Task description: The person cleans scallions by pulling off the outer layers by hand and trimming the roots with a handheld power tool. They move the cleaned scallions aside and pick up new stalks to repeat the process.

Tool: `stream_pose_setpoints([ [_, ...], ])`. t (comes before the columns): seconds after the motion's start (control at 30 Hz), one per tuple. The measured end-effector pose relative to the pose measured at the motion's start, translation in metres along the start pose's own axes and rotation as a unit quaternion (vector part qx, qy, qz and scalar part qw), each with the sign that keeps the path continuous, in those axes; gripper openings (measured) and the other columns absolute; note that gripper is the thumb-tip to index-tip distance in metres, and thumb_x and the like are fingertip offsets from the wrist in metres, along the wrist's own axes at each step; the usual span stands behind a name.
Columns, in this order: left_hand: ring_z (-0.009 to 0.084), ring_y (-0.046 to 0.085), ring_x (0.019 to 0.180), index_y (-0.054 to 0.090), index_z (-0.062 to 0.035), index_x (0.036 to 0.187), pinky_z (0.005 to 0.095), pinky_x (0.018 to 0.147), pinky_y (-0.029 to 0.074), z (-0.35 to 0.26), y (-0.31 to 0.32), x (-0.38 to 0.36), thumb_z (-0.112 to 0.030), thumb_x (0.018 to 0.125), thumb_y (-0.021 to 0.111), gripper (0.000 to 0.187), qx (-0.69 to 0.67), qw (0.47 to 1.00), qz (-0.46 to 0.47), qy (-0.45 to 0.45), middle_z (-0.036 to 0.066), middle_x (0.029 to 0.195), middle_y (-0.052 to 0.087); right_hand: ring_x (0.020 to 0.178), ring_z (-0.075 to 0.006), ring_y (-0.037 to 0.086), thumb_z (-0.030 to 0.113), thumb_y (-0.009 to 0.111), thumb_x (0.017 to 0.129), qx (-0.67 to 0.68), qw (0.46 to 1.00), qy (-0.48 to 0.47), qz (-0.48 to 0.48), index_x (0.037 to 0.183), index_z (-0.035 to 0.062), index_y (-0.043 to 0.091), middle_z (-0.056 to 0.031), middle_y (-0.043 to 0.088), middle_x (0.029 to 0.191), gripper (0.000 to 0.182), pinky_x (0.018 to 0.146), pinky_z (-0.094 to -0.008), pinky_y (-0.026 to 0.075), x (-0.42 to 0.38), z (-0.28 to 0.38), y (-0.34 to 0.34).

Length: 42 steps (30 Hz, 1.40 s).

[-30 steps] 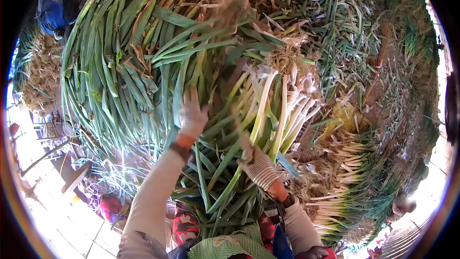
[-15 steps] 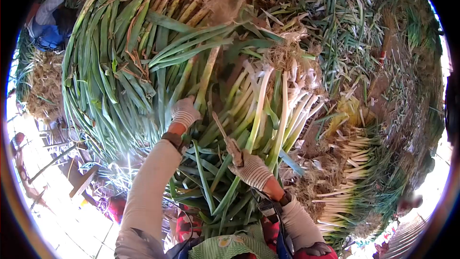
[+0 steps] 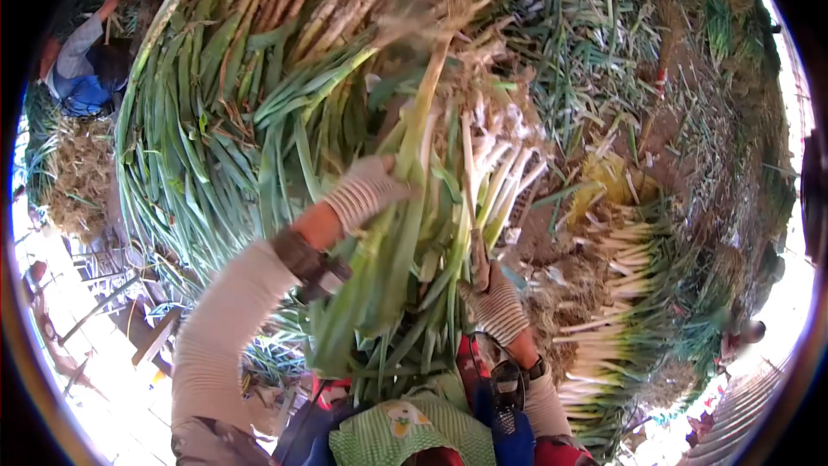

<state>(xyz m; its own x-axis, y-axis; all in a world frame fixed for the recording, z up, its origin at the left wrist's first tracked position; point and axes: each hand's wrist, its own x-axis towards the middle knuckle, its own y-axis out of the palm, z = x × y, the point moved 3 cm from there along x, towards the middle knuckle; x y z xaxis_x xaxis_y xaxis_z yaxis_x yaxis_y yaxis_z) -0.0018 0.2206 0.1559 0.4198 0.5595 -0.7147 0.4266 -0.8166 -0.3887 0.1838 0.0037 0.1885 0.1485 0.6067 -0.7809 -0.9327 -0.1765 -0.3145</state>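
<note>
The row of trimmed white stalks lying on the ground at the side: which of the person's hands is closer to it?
Right. The right hand sits low beside the held bunch, just across a patch of ground from the row of trimmed white stalks. The left hand grips the held bunch higher up, on the far side.

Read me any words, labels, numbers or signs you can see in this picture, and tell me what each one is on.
No readable text.
The green checked cloth at the bottom has a small printed picture but no letters.
The gloves on the left hand and right hand, and the green onions they hold, have no writing.
</note>
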Motion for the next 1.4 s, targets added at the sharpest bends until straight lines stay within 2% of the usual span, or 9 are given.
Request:
stream_pose_setpoints([
  [0.07,0.0264,0.06,0.084,0.059,0.005,0.104,0.0368,0.08,0.049,0.018,0.069,-0.014,-0.039,0.074,0.075,0.056,-0.072,0.993,0.066,-0.062,0.018,0.091,0.064,0.078,-0.0357,0.061,0.028,0.071,0.081,-0.099,0.99,-0.074,-0.067,0.119,-0.0032,0.044,-0.0234,0.061,0.088,0.056,0.071,-0.0414,0.049,-0.02,-0.016,-0.007],
  [0.17,0.0317,0.06,0.104,0.042,-0.0008,0.135,0.0373,0.087,0.048,0.057,0.165,-0.023,-0.025,0.072,0.078,0.076,0.012,0.987,0.114,-0.108,0.021,0.115,0.061,0.083,-0.039,0.062,0.034,0.07,0.08,-0.086,0.989,0.112,0.049,0.116,-0.003,0.043,-0.0244,0.062,0.092,0.059,0.073,-0.0442,0.049,-0.053,-0.022,0.002],
  [0.3,0.0388,0.06,0.098,0.052,-0.0029,0.122,0.0416,0.084,0.049,0.066,0.201,-0.03,-0.021,0.07,0.076,0.06,-0.04,0.997,-0.02,-0.064,0.023,0.104,0.063,0.082,-0.0391,0.064,0.037,0.067,0.082,-0.221,0.957,0.15,0.116,0.11,-0.0039,0.044,-0.0249,0.062,0.09,0.055,0.071,-0.0433,0.05,-0.056,-0.047,0.036],
  [0.5,0.0388,0.061,0.095,0.055,-0.0049,0.118,0.042,0.083,0.05,0.061,0.193,-0.032,-0.019,0.072,0.074,0.052,-0.037,0.996,-0.018,-0.084,0.022,0.099,0.065,0.084,-0.039,0.064,0.038,0.066,0.083,-0.216,0.972,0.093,0.03,0.112,-0.0043,0.042,-0.0248,0.062,0.085,0.056,0.071,-0.0438,0.053,0.015,-0.046,0.032],
  [0.67,0.0374,0.062,0.093,0.053,-0.0057,0.124,0.0413,0.08,0.05,0.054,0.181,-0.037,-0.025,0.073,0.075,0.058,0.001,0.996,0.019,-0.089,0.022,0.1,0.065,0.086,-0.0433,0.063,0.04,0.067,0.081,-0.29,0.939,0.142,0.122,0.11,-0.0053,0.041,-0.0296,0.061,0.084,0.06,0.071,-0.0486,0.051,-0.038,-0.051,0.052],
  [0.77,0.0372,0.063,0.092,0.05,-0.0051,0.127,0.0421,0.079,0.05,0.057,0.18,-0.042,-0.028,0.076,0.073,0.06,-0.022,0.997,0.014,-0.077,0.023,0.101,0.065,0.086,-0.045,0.062,0.04,0.069,0.08,-0.251,0.958,0.122,0.058,0.113,-0.0056,0.04,-0.0299,0.061,0.084,0.063,0.07,-0.0492,0.051,-0.031,-0.043,0.05],
  [1.2,0.0385,0.063,0.09,0.049,-0.0053,0.126,0.0455,0.078,0.049,0.069,0.194,-0.034,-0.027,0.079,0.066,0.054,-0.023,0.997,-0.027,-0.063,0.023,0.094,0.066,0.075,-0.0319,0.062,0.035,0.068,0.082,-0.282,0.94,0.19,0.036,0.098,0.0005,0.046,-0.0178,0.061,0.082,0.044,0.068,-0.0408,0.052,-0.019,-0.045,0.044],
  [1.27,0.038,0.063,0.093,0.05,-0.002,0.125,0.0423,0.079,0.05,0.064,0.184,-0.037,-0.027,0.077,0.069,0.057,-0.046,0.996,-0.01,-0.078,0.024,0.099,0.064,0.073,-0.0332,0.063,0.034,0.069,0.081,-0.185,0.971,0.152,0.019,0.098,-0.0008,0.046,-0.0185,0.062,0.081,0.044,0.067,-0.0408,0.052,-0.037,-0.121,0.068],
  [1.4,0.0385,0.063,0.091,0.05,-0.0019,0.127,0.0426,0.079,0.05,0.056,0.192,-0.04,-0.028,0.077,0.07,0.06,-0.002,0.995,-0.008,-0.095,0.024,0.099,0.065,0.076,-0.0365,0.062,0.032,0.069,0.081,-0.257,0.953,0.155,0.048,0.098,-0.0026,0.046,-0.0222,0.063,0.082,0.045,0.069,-0.0419,0.051,-0.03,-0.054,0.049],
])
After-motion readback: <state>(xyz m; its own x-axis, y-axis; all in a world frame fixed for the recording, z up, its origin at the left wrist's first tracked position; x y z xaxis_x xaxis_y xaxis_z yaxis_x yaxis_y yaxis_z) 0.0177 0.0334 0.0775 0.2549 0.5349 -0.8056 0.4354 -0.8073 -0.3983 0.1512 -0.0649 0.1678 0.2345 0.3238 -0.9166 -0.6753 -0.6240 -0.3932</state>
